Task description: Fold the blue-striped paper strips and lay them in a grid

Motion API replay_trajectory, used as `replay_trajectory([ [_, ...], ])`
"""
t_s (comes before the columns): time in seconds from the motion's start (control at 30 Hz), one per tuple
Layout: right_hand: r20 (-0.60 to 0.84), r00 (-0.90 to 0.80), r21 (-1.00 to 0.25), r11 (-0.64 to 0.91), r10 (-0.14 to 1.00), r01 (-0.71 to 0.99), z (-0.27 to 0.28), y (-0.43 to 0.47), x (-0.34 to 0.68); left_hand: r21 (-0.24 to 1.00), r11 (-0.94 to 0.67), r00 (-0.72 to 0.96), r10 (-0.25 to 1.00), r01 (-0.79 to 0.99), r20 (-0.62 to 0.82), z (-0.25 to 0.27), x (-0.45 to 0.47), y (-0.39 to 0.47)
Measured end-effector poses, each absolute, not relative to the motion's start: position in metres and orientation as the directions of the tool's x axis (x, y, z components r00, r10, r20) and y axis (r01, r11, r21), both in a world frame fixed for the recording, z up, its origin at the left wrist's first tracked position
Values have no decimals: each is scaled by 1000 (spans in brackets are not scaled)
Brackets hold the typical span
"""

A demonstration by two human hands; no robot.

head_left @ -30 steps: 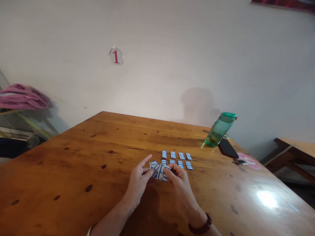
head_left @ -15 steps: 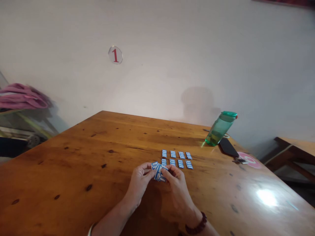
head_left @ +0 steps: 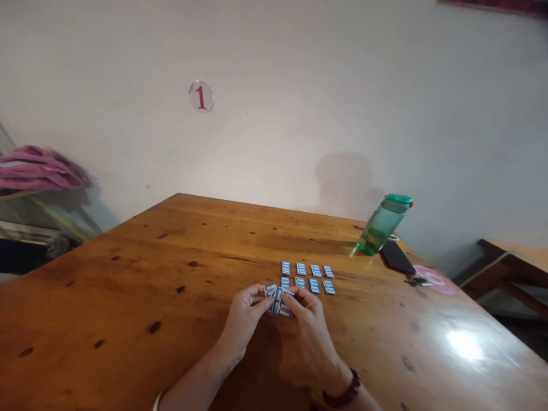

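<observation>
Small blue-and-white cards [head_left: 278, 302] are pinched between my two hands above the table, overlapping one another. My left hand [head_left: 247, 308] is closed on their left side, thumb on top. On the right side, my right hand [head_left: 305, 308] grips them between thumb and fingers. Just beyond my hands, more blue-and-white cards [head_left: 315, 270] lie on the wood in two rows. My fingers partly cover the nearer row [head_left: 314, 285]. What is printed on the cards is too small to read.
A green water bottle [head_left: 383, 225] stands on the wooden table [head_left: 128, 285] at the far right. Beside it lie a black phone [head_left: 397, 257], a pink round mat [head_left: 443, 279] and a small dark item with metal on it [head_left: 417, 280]. A wall rises behind the table.
The cards between my hands have shifted slightly against each other, their overlap a little different. Both hands stay in nearly the same place, and the rows on the table are unchanged.
</observation>
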State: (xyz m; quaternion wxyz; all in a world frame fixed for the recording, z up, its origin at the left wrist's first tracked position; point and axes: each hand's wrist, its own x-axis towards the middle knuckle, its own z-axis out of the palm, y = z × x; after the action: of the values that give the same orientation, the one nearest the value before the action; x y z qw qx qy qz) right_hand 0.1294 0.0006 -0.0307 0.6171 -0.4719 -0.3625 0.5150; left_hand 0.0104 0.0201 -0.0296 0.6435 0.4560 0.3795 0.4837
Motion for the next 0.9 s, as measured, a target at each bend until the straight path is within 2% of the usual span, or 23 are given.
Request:
replay_trajectory([
  [0.13, -8, 225, -971, 46, 974, -233, -26, 3, 136, 954, 115, 219, 974, -275, -55, -30, 9, 20],
  [0.27, 9, 172, -990, 33, 985, -135, -22, 5, 143, 966, 139, 226, 970, -218, -89, -31, 6, 24],
  [0.4, 69, 119, -996, 62, 991, 62, -28, 6, 146, 979, 171, 306, 943, -113, -129, -34, 5, 26],
  [0.53, 118, 99, -972, 94, 988, 216, -36, 8, 148, 981, 165, 338, 933, -99, -123, -36, 6, 26],
  [0.73, 130, 98, -963, 102, 987, 251, -37, 9, 146, 974, 180, 335, 934, -135, -126, -34, 8, 21],
  [0.9, 137, 108, -963, 107, 985, 247, -38, 9, 144, 971, 128, 297, 953, -202, -64, -35, 11, 21],
])
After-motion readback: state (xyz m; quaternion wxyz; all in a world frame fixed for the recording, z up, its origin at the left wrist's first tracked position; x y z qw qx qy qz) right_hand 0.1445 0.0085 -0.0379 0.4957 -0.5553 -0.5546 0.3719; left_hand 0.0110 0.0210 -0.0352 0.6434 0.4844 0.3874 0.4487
